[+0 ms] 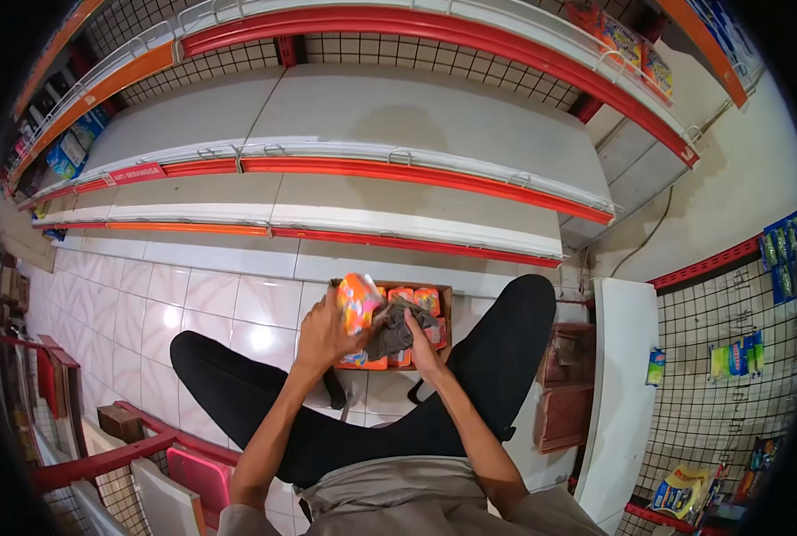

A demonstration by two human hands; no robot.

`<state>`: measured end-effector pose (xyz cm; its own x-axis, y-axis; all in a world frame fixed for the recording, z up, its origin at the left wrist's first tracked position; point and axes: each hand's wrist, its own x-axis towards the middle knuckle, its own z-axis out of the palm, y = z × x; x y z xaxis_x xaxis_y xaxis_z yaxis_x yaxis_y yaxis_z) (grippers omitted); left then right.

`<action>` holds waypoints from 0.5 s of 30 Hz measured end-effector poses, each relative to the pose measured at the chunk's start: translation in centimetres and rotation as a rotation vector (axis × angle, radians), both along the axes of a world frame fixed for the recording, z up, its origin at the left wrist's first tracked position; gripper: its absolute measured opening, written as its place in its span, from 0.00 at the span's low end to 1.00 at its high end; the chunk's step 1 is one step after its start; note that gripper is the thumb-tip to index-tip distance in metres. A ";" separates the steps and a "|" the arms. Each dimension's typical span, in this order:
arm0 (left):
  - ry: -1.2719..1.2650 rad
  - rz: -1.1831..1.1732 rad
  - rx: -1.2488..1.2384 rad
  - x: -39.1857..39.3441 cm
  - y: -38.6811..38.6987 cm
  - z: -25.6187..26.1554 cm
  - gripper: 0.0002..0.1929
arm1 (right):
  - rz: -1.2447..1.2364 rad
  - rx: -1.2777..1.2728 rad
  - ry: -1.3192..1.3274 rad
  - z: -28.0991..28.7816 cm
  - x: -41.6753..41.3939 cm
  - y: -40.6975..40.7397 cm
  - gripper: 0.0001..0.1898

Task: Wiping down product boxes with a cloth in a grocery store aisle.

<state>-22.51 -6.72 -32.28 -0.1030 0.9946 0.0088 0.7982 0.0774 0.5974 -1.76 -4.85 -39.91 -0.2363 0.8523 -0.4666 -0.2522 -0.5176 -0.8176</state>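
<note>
My left hand (324, 335) holds an orange packaged product (358, 301) with a pink and white print, tilted over the left side of a cardboard box. A crumpled dark grey cloth (398, 328) is gripped by my right hand (425, 345), its near edge beside the package. Below both hands, the open cardboard box (446, 298) stands on the floor between my legs. It contains several orange packages (427, 301) of similar look, partly hidden by the cloth and my hands.
Wide shelves with an orange and red front rail (398, 167) rise ahead. Orange packs (622, 47) lie on the upper right shelf, blue packs (69, 153) at the left. A white panel (616, 402) and a wire rack (693, 402) with hanging packets stand at the right. Red rack parts (103, 459) are at lower left.
</note>
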 end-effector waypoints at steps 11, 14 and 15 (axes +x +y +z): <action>-0.789 0.000 -0.186 0.4 1.1 0.3 0.35 | -0.256 0.115 0.254 0.5 2.2 1.8 0.34; -0.763 -0.070 -0.349 2.3 -0.6 -4.2 0.40 | 0.066 0.079 -0.290 6.4 0.7 -0.2 0.35; -0.905 -0.083 -0.425 3.2 -0.5 -2.6 0.41 | 0.077 0.266 -0.230 6.9 -0.3 -1.3 0.33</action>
